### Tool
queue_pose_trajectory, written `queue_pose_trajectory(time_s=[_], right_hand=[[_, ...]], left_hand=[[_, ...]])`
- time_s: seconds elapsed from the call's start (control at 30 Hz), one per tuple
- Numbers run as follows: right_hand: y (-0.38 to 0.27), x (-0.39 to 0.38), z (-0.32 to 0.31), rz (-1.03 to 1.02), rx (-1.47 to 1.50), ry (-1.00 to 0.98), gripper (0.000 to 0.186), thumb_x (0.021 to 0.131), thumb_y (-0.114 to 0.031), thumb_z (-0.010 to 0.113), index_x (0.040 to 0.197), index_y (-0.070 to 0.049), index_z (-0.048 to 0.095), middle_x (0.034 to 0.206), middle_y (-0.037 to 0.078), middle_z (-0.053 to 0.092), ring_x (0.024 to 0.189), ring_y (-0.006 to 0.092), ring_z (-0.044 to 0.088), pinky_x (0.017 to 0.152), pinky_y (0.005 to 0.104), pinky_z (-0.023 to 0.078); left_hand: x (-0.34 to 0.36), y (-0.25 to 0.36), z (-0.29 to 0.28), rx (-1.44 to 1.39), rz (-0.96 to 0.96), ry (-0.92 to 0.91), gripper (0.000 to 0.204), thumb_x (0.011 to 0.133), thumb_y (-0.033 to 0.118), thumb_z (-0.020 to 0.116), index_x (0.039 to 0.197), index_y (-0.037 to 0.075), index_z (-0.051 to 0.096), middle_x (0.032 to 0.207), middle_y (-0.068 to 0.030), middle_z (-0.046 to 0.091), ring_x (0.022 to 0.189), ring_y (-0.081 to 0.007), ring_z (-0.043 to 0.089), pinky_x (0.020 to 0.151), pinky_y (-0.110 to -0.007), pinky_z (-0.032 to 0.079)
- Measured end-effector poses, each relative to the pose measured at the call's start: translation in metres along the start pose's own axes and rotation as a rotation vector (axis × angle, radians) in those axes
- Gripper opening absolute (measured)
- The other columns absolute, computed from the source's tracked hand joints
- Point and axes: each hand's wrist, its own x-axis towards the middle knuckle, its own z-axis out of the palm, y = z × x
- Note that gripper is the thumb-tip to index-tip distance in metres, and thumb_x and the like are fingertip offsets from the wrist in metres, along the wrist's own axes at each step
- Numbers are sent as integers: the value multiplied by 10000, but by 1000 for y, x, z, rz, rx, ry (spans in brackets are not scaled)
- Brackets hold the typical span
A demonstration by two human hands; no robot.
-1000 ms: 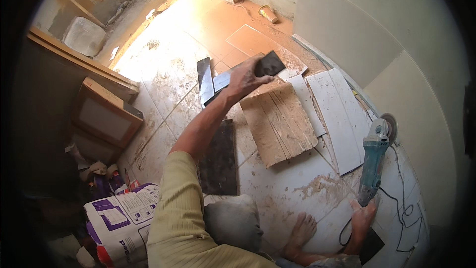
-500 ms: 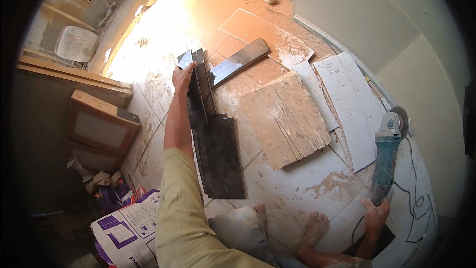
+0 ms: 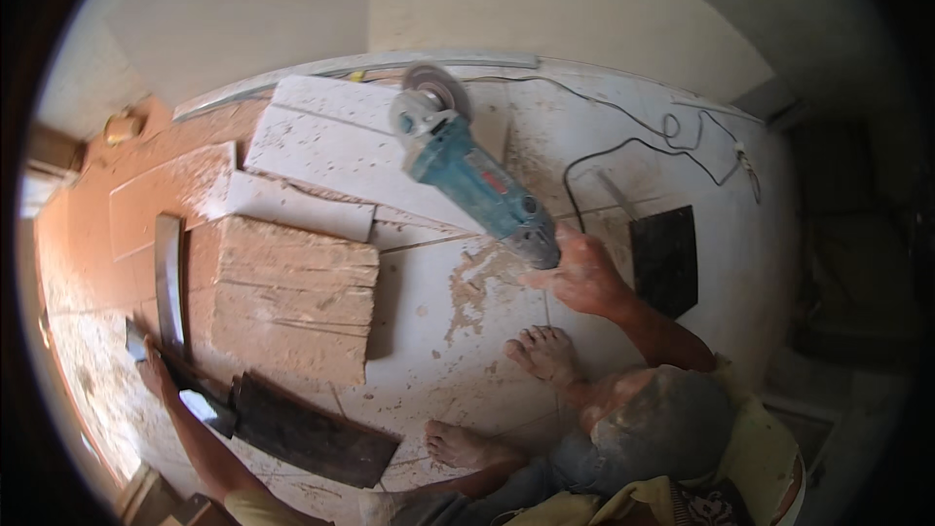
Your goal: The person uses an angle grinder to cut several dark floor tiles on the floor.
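One head-worn fisheye view, downward across the tiled floor

This looks like a room under construction or renovation, judging by the dirt-smeared tiled floor, orange dust spread over one side, loose dark tiles and white slabs, a cut-scored block and a corded angle grinder.

The pale tiled floor is coated toward the left with orange-brown dust; directly upon it are borne white panels, a scored tan slab, dark tile pieces, a looping black cord and a small cup.
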Motion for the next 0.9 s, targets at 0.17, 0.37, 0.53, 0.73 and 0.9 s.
queue_pose_trajectory(time_s=[0.17,0.37,0.53,0.73,0.9], right_hand=[[2,-16,-16,146,60,-77,529,700,-312,832,970,46,551,857,242,665,859,408,671,769,441,513],[29,-45,-33,223,187,-68,502,709,-293,805,958,60,549,821,253,653,847,412,673,762,459,512],[38,-37,-73,123,174,-3,485,697,-275,798,950,66,562,836,262,656,846,410,676,765,450,519],[74,-50,-137,150,304,165,481,697,-250,801,1004,64,605,873,236,670,840,339,677,776,403,527],[103,-44,-172,305,231,258,455,691,-237,817,986,47,620,897,203,677,840,278,669,775,375,510]], left_hand=[[86,-76,-34,-121,266,-204,744,1028,512,348,1525,-33,247,1324,-213,601,1267,-301,558,1022,-421,434],[-71,153,-3,408,514,37,451,992,419,551,947,-24,622,677,-116,570,625,-248,526,617,-387,442],[-308,320,29,135,883,-1370,297,850,291,767,841,-3,721,714,-134,670,617,-218,627,610,-351,496],[-565,404,212,149,1194,-1837,555,886,294,689,1332,2,538,1190,-219,655,1036,-355,663,906,-404,525],[-711,436,318,-347,1394,-1587,487,891,269,656,1293,11,561,1245,-193,626,1163,-377,576,990,-438,459]])
